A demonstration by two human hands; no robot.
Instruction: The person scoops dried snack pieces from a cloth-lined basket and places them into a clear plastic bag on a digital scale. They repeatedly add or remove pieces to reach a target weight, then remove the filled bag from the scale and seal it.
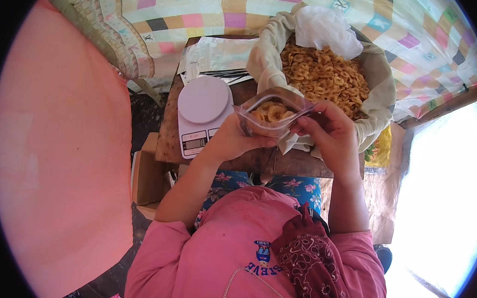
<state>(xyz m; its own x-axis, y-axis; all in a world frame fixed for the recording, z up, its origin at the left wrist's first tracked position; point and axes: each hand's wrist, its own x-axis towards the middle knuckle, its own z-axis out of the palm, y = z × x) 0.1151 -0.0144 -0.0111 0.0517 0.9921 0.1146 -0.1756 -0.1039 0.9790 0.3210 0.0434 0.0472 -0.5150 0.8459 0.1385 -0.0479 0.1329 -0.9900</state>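
Observation:
A clear plastic pouch [260, 128] with its mouth spread wide holds some banana chips [272, 111]. My left hand [239, 139] is wrapped around the pouch's left side and base. The fingers and thumb of my right hand [326, 127] pinch its right top corner. Just left of the pouch, a white digital kitchen scale [204, 102] has nothing on its round platform. Behind my right hand stands a large cloth-lined container [376, 112] heaped with banana chips [324, 80], and a crumpled white plastic bag [327, 31] lies at its back.
Flat silvery pouches [224, 54] are stacked at the back left of the wooden table [246, 159]. A cardboard box [149, 172] stands below the table's left side. A pink cloth [66, 146] hangs at left, and a patterned sheet [206, 7] hangs behind the table.

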